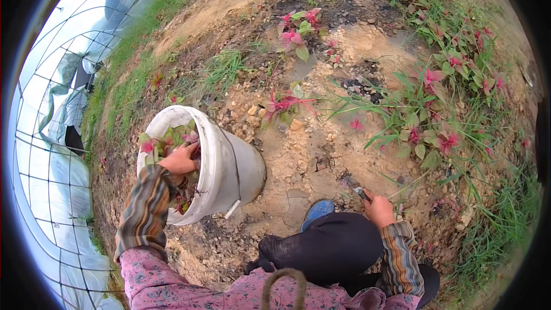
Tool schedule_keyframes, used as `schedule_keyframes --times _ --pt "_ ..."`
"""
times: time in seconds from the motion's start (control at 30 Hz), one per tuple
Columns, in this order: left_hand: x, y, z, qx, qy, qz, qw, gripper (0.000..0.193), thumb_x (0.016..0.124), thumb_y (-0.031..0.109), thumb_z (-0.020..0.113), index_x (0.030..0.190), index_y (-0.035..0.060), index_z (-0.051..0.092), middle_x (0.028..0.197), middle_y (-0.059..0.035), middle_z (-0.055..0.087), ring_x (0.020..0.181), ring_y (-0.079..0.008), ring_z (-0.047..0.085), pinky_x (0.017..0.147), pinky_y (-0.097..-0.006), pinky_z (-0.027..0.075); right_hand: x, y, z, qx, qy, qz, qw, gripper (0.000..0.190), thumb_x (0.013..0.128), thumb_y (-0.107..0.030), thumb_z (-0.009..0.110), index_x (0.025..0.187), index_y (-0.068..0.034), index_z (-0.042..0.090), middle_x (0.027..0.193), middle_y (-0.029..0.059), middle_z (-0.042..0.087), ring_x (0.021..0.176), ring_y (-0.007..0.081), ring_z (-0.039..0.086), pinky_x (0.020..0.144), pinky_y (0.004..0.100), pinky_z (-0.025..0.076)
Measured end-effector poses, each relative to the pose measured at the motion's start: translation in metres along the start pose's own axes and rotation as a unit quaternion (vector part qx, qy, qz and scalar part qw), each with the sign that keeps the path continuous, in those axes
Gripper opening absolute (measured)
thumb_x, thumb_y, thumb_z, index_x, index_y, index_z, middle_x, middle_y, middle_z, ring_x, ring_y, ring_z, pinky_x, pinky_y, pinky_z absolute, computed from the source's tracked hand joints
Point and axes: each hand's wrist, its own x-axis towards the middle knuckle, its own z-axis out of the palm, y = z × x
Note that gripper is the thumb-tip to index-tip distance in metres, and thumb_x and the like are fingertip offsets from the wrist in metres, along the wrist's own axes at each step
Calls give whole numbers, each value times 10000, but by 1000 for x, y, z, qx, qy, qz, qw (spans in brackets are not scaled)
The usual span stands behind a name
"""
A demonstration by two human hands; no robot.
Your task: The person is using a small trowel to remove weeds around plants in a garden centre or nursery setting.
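A white plastic bucket (245, 163) with a wire handle stands on bare soil at the left, its mouth facing me. Inside it lie red-and-green leafy plants (172, 137). My left hand (181, 161) reaches into the mouth, over the plants; its fingertips are partly hidden, so a hold on them cannot be made out. On the right, near my knee, my right hand (379, 210) is closed around the dark handle of a small tool (360, 193) with a short metal blade, just above the ground. An uprooted-looking red-stemmed plant (286, 102) lies beyond the bucket.
Red-leaved plants (447, 142) mixed with long grass grow along the right. A smaller clump (299, 30) stands farther ahead, beside cut-looking grass (226, 66). A plastic-covered greenhouse frame (56, 172) borders the left. A blue shoe (318, 212) shows beside my knee.
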Motion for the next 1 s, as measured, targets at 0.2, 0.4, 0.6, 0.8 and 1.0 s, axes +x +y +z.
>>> schedule_keyframes --times 0.2,0.4,0.6,0.8,1.0 --pt "-29 135 -107 158 251 136 945 350 711 277 618 994 73 595 856 -147 617 833 -301 585 716 -383 461 6 1 -10 -22 -26 23 999 356 776 -231 528 1129 -193 555 784 172 605 733 335 580 651 442 463" --pt "141 244 -77 223 79 200 951 400 701 248 607 1074 114 551 1016 -147 582 950 -290 555 787 -378 456 5 -5 4 -42 -11 -1 999 369 787 -248 533 1152 -197 536 827 154 608 753 331 578 649 419 462" --pt "286 236 93 156 252 147 944 363 776 186 501 1137 197 467 1317 -161 338 1199 -351 346 909 -472 356 -10 -19 13 -47 -17 24 998 377 782 -257 523 1155 -202 528 680 172 584 630 348 573 572 438 465" --pt "303 219 99 273 197 246 909 210 818 166 398 979 117 523 950 -118 600 1029 -259 515 982 -487 244 -9 -13 11 -12 8 44 999 382 791 -224 499 1169 -176 503 666 167 585 635 328 579 565 436 461" --pt "289 166 -70 371 337 167 849 315 793 4 413 1068 134 496 910 -101 599 945 -217 558 998 -445 239 2 -19 13 27 17 31 999 352 792 -215 486 1138 -160 519 683 166 588 671 331 582 601 435 462"
